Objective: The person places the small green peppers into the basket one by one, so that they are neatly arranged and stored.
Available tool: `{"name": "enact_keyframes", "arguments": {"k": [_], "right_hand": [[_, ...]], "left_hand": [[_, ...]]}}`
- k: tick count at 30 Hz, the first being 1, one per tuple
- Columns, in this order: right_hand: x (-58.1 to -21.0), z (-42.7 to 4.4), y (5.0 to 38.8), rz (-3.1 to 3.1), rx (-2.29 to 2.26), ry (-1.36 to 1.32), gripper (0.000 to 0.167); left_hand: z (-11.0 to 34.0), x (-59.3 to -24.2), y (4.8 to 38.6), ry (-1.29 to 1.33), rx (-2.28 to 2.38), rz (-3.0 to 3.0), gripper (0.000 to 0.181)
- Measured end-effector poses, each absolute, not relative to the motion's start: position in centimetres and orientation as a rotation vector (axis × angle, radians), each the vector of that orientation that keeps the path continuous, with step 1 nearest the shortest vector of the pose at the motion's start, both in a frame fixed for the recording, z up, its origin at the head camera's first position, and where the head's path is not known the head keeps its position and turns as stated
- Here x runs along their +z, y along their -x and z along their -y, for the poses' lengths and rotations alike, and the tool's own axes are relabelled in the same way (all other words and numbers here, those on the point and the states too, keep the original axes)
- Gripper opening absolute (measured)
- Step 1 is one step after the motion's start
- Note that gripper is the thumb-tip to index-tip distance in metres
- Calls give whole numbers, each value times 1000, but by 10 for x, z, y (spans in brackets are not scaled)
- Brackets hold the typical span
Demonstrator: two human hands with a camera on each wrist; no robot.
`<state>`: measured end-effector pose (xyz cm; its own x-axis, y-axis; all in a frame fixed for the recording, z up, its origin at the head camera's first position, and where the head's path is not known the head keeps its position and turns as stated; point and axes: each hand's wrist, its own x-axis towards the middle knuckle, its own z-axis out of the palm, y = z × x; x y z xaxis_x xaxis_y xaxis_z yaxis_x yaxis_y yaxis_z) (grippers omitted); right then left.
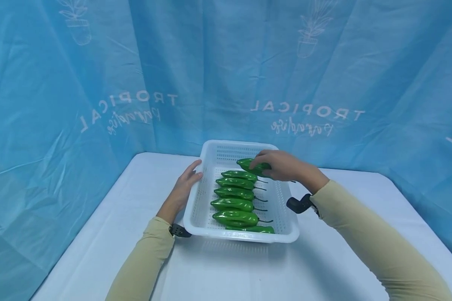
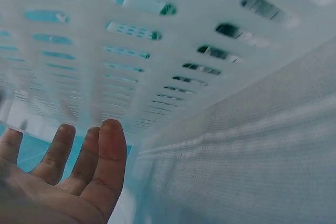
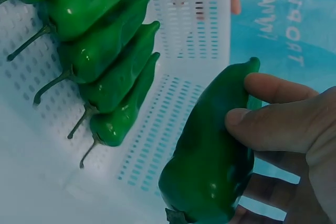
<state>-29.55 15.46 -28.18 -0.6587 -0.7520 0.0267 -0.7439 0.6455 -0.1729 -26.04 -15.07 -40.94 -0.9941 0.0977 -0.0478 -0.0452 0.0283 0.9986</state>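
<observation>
My right hand [image 1: 282, 165] grips a green pepper [image 3: 210, 145] above the far right part of a white plastic basket [image 1: 242, 236]. In the right wrist view, the thumb presses one side of the pepper and the fingers lie behind it. Several more green peppers [image 1: 233, 193] lie in a row on the basket floor, stems towards the right. The nearest pepper [image 1: 254, 229] is partly hidden by the front rim. My left hand [image 1: 183, 187] rests against the basket's left side, its fingers [image 2: 110, 156] fairly straight beside the slotted wall.
The basket stands on a white-covered table [image 1: 143, 196]. A blue curtain [image 1: 226, 75] with white lettering hangs behind and at both sides. Black wrist straps with cameras [image 1: 300, 204] sit close to the basket's sides.
</observation>
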Motion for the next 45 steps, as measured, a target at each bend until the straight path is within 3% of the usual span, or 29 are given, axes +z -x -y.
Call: {"name": "enact_keyframes", "arguments": {"k": [20,45], "right_hand": [[-314,-111,353,-2753,-455,1082,41],[-359,-100,388,-2829,-343,952,44]], "left_hand": [[152,-409,260,-43,2169,-2140,58],[148,-411,260,-29,2192,-2146,56]]}}
